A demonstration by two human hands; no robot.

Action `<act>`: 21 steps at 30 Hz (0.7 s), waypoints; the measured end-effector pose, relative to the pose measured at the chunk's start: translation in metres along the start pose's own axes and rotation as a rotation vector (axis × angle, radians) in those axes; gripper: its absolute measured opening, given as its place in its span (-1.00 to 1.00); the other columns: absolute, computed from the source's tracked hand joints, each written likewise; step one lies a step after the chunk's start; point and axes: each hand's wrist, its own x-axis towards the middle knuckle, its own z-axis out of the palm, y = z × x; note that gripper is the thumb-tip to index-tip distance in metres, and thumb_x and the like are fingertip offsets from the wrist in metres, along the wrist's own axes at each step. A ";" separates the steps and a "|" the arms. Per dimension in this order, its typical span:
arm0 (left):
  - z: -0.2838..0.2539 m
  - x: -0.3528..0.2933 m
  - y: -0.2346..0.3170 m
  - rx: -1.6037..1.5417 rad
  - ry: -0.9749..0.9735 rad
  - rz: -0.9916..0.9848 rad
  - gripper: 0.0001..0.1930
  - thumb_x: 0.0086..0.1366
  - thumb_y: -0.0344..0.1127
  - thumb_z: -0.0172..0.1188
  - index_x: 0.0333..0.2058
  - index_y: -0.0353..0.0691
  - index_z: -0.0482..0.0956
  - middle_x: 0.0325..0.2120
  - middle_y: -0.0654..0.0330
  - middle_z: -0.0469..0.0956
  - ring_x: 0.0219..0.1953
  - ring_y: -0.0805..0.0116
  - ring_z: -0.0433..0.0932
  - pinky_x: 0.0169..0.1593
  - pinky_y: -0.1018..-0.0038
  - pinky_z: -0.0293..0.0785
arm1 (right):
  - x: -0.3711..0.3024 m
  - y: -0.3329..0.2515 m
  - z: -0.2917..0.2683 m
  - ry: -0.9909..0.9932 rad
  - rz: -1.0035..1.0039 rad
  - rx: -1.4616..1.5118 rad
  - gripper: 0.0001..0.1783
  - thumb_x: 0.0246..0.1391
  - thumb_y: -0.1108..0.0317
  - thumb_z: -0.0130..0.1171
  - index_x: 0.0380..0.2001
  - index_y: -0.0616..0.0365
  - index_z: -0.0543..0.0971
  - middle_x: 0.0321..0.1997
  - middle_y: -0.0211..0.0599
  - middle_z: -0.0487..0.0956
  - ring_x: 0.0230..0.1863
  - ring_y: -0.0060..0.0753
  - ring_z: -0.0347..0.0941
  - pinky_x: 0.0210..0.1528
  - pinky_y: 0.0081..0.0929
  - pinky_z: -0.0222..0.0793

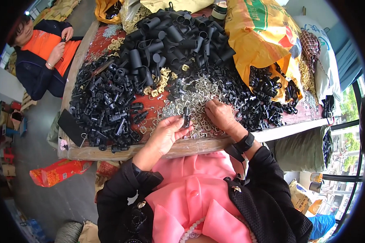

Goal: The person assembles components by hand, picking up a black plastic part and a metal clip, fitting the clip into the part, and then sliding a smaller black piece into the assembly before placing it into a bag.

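My left hand (169, 131) pinches a small black plastic part (186, 116) between thumb and fingertips, held upright over the near side of the table. Close by on the right, my right hand (221, 115) reaches down into a pile of small metal square rings (200, 95), its fingers bent together. Whatever lies between those fingertips is hidden. To the left spreads a heap of small black plastic parts (105, 107), and a similar heap of black pieces (255, 101) lies right of my right hand. Several yellowish metal pieces (162, 81) sit just beyond the rings.
Black tubes (174, 36) are piled at the back. A yellow woven sack (263, 36) stands back right, black parts at its mouth. A dark flat tablet-like object (74, 127) rests on the left corner. The table's wooden edge (97, 154) is near me. Another person (44, 56) is at the far left.
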 end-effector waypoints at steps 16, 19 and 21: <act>0.002 0.006 0.000 -0.016 -0.081 0.061 -0.84 0.17 -0.40 -0.01 -0.26 -0.27 0.39 -0.29 0.11 0.46 -0.17 0.22 0.44 -0.07 0.37 0.37 | -0.004 -0.031 -0.038 -0.072 -0.187 0.365 -0.91 -0.10 0.49 0.02 -0.46 0.23 0.36 -0.50 -0.21 0.38 -0.47 -0.16 0.38 -0.46 -0.43 0.30; 0.000 0.009 0.000 0.031 -0.109 0.047 -0.84 0.17 -0.40 -0.02 -0.25 -0.28 0.39 -0.29 0.12 0.46 -0.14 0.22 0.43 -0.04 0.33 0.33 | 0.001 -0.040 -0.049 -0.101 -0.247 0.293 -0.91 -0.10 0.48 0.02 -0.47 0.23 0.36 -0.48 -0.21 0.39 -0.48 -0.15 0.38 -0.48 -0.42 0.29; -0.001 0.008 0.002 0.033 -0.137 0.051 -0.83 0.17 -0.40 -0.01 -0.25 -0.28 0.39 -0.29 0.12 0.45 -0.15 0.24 0.43 -0.03 0.33 0.33 | 0.002 -0.040 -0.049 -0.111 -0.277 0.256 -0.91 -0.10 0.47 0.03 -0.48 0.23 0.36 -0.47 -0.20 0.39 -0.48 -0.15 0.37 -0.49 -0.42 0.29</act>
